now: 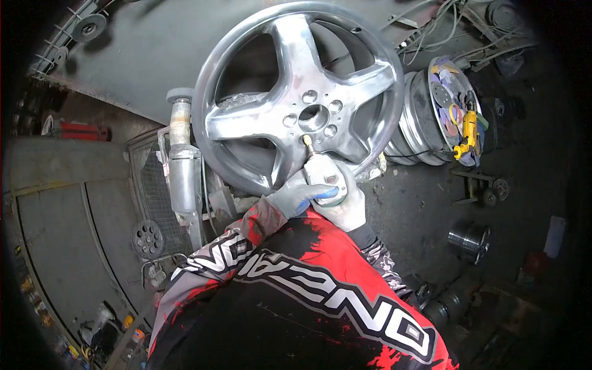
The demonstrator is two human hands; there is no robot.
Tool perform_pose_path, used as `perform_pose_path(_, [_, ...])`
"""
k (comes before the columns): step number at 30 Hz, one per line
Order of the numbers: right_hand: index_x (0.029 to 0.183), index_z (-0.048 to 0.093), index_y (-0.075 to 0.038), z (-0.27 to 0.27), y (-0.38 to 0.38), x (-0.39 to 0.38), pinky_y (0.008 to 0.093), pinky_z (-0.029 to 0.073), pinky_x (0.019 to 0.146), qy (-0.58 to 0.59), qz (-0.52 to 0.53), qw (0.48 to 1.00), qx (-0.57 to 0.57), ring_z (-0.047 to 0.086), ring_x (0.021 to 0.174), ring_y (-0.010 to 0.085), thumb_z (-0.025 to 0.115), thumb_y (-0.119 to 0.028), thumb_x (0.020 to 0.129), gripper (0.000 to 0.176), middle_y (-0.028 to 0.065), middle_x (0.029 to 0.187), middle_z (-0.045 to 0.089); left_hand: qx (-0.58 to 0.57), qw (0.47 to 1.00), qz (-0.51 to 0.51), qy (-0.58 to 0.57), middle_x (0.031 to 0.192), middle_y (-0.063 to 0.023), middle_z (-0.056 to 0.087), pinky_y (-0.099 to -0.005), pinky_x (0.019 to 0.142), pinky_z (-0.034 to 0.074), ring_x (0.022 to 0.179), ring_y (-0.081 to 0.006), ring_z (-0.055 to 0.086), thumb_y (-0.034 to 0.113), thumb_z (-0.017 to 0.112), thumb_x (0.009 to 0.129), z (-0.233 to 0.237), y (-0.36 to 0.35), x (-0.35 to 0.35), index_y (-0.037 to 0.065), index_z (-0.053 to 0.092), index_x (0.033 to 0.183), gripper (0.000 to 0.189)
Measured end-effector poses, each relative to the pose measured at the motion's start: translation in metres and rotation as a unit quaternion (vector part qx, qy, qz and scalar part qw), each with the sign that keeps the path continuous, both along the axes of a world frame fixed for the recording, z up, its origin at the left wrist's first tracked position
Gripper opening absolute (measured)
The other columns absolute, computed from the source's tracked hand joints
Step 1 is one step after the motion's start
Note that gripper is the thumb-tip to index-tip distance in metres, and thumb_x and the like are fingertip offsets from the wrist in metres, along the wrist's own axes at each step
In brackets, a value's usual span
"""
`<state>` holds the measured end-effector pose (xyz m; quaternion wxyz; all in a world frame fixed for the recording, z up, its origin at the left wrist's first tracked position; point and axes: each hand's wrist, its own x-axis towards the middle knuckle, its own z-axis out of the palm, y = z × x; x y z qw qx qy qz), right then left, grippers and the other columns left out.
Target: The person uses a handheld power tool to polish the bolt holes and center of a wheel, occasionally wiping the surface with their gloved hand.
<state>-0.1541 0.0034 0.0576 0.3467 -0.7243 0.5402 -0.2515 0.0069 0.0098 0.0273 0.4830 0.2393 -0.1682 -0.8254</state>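
Note:
A bare silver five-spoke alloy wheel (243,126) faces me, its centre hole and bolt holes in plain view. Both gloved hands grip a pale handheld die grinder (322,171) below the hub. Its small yellowish tip (307,140) lies against or very close to the wheel by a bolt hole; contact is hard to tell. My left hand (290,196), in a grey and blue glove, is closed round the grinder's left side, thumb across its body. My right hand (350,208), in a pale glove, wraps the right side, its fingers partly hidden.
Right of the wheel stands another rim (419,117) topped with coloured abrasive discs and a yellow power drill (470,132). A metal cylinder-shaped machine part (185,179) stands at the left. Cables (441,28) hang at upper right. A shiny metal drum (468,242) sits on the floor.

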Motion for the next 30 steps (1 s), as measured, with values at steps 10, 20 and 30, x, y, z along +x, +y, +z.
perform_pose_path(10, [0.139,0.043,-0.014,0.009,0.000,-0.001,0.0463,0.058,0.083,-0.003,-0.005,1.000,-0.013,0.068,0.100,0.0403,0.086,-0.033,0.066,0.087,0.0193,0.115,0.067,-0.063,0.996,0.008,-0.061,0.120,-0.0084,0.061,-0.0337,0.100,0.048,0.114,-0.0194,0.060,0.000,0.064,0.090,0.006,0.002,0.000,0.005,0.049,0.133,0.046])
perform_pose_path(20, [0.137,0.043,-0.015,0.009,0.003,0.001,0.0464,0.058,0.080,0.006,-0.012,1.000,-0.020,0.068,0.097,0.0418,0.086,-0.030,0.065,0.085,0.0184,0.113,0.067,-0.058,0.998,0.000,-0.037,0.121,-0.0100,0.061,-0.0335,0.099,0.048,0.116,-0.0192,0.060,0.002,0.063,0.091,0.007,0.005,0.000,0.000,0.049,0.133,0.044])
perform_pose_path(30, [0.137,0.045,-0.013,0.016,0.003,-0.002,0.0461,0.058,0.083,-0.012,-0.003,1.000,-0.010,0.068,0.100,0.0406,0.085,-0.030,0.065,0.084,0.0197,0.113,0.067,-0.182,0.973,0.027,-0.136,0.121,-0.0102,0.061,-0.0329,0.100,0.047,0.115,-0.0189,0.059,0.002,0.060,0.092,0.017,0.008,0.002,0.001,0.049,0.133,0.042])
